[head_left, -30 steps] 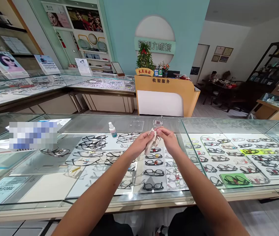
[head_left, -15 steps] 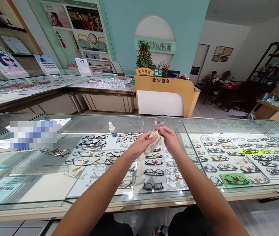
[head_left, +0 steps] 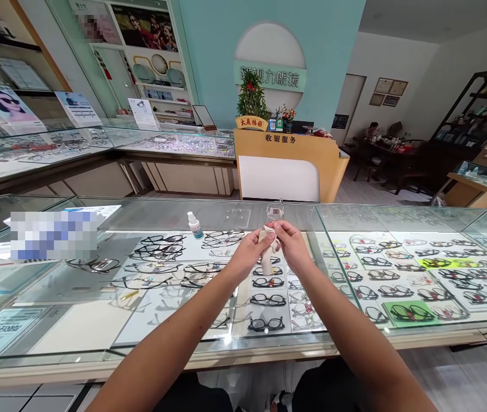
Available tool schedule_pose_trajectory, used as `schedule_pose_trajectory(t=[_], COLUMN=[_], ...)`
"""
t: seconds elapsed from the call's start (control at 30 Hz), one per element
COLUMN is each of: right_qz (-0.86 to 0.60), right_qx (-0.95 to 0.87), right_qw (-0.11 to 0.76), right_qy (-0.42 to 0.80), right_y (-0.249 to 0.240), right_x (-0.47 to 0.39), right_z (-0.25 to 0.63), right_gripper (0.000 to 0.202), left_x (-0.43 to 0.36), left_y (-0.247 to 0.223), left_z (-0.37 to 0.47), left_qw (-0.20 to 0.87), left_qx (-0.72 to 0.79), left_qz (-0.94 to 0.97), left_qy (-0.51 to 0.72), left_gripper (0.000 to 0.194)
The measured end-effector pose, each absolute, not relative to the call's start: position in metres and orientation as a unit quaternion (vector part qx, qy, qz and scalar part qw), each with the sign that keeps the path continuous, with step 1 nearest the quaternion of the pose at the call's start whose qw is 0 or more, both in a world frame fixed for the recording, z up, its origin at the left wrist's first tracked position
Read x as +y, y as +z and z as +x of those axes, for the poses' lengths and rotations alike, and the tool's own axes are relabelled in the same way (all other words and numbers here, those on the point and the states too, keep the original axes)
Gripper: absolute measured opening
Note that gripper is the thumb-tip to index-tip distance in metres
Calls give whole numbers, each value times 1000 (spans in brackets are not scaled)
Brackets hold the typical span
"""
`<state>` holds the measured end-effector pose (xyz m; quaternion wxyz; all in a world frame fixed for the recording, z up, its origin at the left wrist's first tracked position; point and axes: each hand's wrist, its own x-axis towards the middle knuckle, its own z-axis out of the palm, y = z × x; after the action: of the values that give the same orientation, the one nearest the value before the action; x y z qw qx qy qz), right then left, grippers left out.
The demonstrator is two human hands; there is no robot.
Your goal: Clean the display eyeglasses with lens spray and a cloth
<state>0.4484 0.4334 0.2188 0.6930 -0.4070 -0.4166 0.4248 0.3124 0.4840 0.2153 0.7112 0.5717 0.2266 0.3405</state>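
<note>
Over the glass display counter (head_left: 209, 350), my left hand (head_left: 249, 250) pinches a pale cloth (head_left: 266, 264) that hangs down between the hands. My right hand (head_left: 291, 243) is closed close beside it, its fingers on a pair of thin-rimmed glasses (head_left: 274, 212). One lens with a small label stands up above the fingertips; the rest of the glasses is hidden by the fingers and cloth. A small white spray bottle (head_left: 194, 225) with a blue-green base stands upright to the left of my hands.
Rows of eyeglasses (head_left: 267, 300) lie under the counter's glass. Papers (head_left: 110, 213) lie at the left. Beyond are a yellow reception desk (head_left: 331, 166) with a plant (head_left: 252, 100), more showcases, and a person (head_left: 372, 130) at a far table.
The cloth has shifted and now hangs narrower and straighter between my hands. The glasses' lens has moved slightly left, and my hands are a little closer together.
</note>
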Motion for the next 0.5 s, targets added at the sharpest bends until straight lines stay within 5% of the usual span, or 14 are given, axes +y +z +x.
schedule_pose_trajectory(t=[0.5], right_qz=[-419], right_qx=[-415], right_qw=[707], right_qy=[391], right_y=[222], right_x=[429], right_z=[453], right_gripper=[33], left_x=[489], left_y=[214], left_z=[308], left_qw=[706], left_qx=[241], left_qz=[578], left_qy=[332], left_gripper=[48])
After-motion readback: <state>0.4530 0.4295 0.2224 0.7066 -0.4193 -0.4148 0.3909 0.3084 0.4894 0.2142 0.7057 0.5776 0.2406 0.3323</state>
